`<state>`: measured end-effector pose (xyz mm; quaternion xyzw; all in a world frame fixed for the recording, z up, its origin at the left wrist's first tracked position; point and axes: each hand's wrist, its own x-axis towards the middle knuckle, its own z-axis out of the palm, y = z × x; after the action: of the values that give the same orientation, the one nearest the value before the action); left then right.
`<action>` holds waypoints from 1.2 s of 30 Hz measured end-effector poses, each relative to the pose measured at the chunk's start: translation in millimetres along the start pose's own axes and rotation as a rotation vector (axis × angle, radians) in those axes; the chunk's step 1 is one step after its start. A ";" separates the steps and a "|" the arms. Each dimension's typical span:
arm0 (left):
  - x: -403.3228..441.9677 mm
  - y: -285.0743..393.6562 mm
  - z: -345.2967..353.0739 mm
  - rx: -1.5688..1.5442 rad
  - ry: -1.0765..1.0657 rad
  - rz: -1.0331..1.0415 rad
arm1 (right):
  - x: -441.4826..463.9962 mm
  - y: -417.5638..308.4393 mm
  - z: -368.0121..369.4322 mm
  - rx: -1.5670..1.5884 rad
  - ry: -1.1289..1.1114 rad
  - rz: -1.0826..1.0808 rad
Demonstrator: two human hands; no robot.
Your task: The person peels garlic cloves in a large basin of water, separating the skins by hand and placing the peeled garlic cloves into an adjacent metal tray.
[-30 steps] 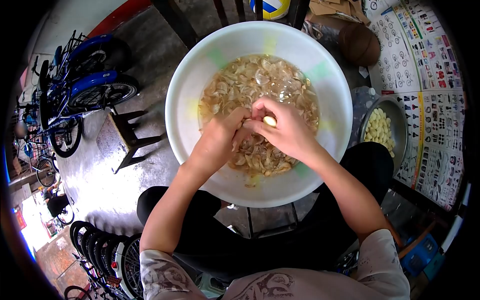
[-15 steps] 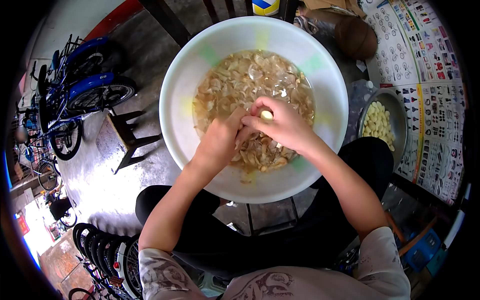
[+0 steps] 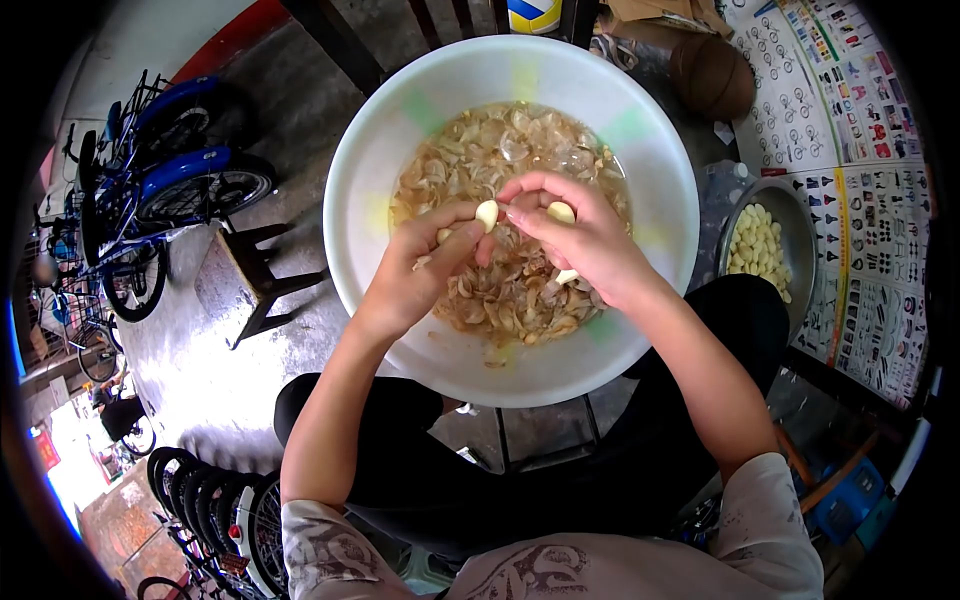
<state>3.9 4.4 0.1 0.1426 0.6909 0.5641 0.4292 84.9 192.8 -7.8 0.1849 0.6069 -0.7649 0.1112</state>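
Between thumb and index finger, my left hand pinches a pale peeled garlic clove; another clove shows by its fingers. Close beside it, my right hand is curled round a clove, and one more pale piece shows under its palm. Both hands are above a big white basin, where brownish garlic skins float in water. At the right, a metal bowl holds many peeled cloves.
A dark wooden chair stands behind the basin, with a ball and a basketball near it. On the left are a small wooden stool and blue bicycles. Printed sheets lie at the right.
My hands have moved slightly apart from being pressed together. A clove now shows at my left fingertips, and more cloves are visible in both hands.
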 end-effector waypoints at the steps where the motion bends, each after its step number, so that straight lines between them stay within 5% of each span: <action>1: 0.5 -0.5 -1.0 0.002 -0.010 0.006 | 0.5 0.8 0.2 -0.044 -0.005 -0.027; 5: 0.2 -0.7 -0.7 -0.035 -0.021 0.009 | 1.6 5.1 0.8 -0.161 0.000 -0.132; 11: 1.4 -0.9 0.2 -0.052 0.060 -0.049 | 8.6 20.2 -12.1 0.747 -0.099 0.263; 24: 4.1 -5.2 5.7 -0.136 0.112 -0.067 | 4.7 24.6 -4.5 0.804 0.020 0.284; 27: 7.4 -16.6 7.1 0.130 0.159 0.115 | 6.3 29.8 -4.7 0.750 0.007 0.282; 29: 8.2 -18.2 12.7 0.652 0.178 0.570 | 3.8 25.9 -0.3 0.769 -0.058 0.282; 36: 6.1 -5.7 23.6 0.911 0.109 0.735 | 1.9 31.6 6.9 0.736 0.007 0.352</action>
<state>19.7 22.2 -7.6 0.5137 0.7898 0.3288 0.0648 94.6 178.6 -35.2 0.3158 0.2521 -0.8997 0.1649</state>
